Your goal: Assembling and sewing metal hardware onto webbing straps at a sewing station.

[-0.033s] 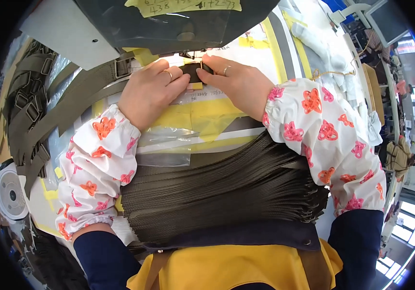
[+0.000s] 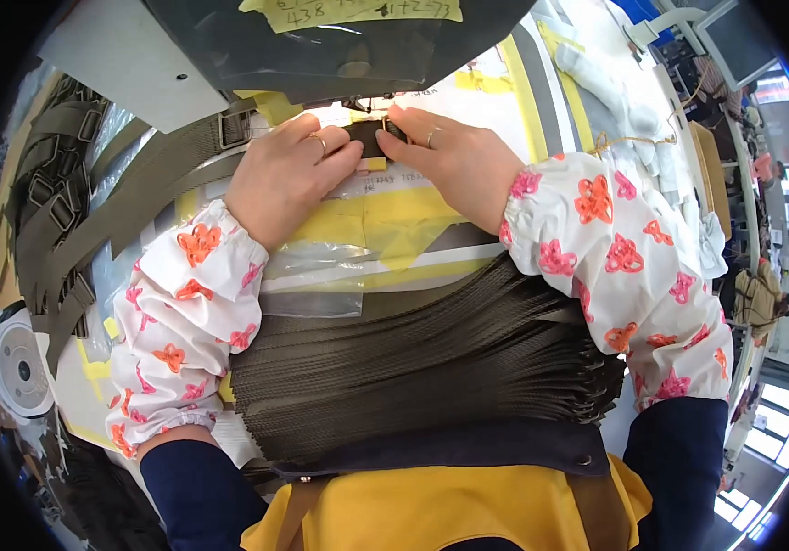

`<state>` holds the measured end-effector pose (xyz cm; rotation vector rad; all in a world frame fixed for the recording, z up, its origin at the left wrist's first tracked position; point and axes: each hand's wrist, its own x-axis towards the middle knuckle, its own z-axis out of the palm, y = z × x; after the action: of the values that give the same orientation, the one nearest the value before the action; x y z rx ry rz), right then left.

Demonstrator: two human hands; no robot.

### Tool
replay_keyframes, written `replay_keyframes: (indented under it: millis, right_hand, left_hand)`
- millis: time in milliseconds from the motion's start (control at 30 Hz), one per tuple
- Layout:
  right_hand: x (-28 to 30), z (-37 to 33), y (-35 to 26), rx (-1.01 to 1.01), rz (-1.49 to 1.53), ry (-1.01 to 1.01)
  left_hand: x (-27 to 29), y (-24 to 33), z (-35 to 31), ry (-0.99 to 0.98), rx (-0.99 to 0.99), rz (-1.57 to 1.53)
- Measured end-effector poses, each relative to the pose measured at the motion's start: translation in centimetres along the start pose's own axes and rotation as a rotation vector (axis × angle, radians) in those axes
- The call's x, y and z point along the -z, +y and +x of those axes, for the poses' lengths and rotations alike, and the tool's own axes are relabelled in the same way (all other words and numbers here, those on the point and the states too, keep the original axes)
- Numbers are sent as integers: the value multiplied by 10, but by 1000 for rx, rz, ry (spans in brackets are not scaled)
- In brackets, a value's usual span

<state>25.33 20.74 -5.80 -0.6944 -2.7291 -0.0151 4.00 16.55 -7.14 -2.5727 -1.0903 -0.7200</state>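
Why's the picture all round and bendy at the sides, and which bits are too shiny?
In the head view, the wide fisheye lens bends things near the rim and leaves the corners black; also in the head view, the windows at right glare almost white, the clear plastic sheet has shiny streaks, and the left hand and right hand look fairly sharp.

Webbing piece [image 2: 367, 138]: dark olive-brown, short in view | pose: roughly flat, ends partly hidden under my fingers | place: on the bench [image 2: 495, 108], between my left hand [image 2: 289, 170] and right hand [image 2: 454, 161], just beyond a small yellow block [image 2: 373, 164].
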Motion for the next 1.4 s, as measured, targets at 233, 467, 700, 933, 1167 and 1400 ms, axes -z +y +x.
replay_keyframes:
  millis: [233, 467, 700, 933, 1167, 1400]
  right_hand:
    - [8, -1, -4, -14, -35, -70]
    - [7, 0, 3, 95, -93, 29]
    - [7, 12, 9, 99, -91, 17]
    - [9, 8, 0, 113, 0, 61]
    - [20, 2, 0, 178, -3, -70]
    - [14, 9, 6, 96, 15, -197]
  left_hand:
    - [4, 10, 0, -51, 117, -90]
    - [8, 26, 4, 22, 285, -80]
    - [3, 9, 2, -17, 316, -248]
    - [5, 13, -1, -77, 295, -154]
    - [-21, 15, -13, 20, 221, -117]
    - [-9, 5, -14, -104, 274, -175]
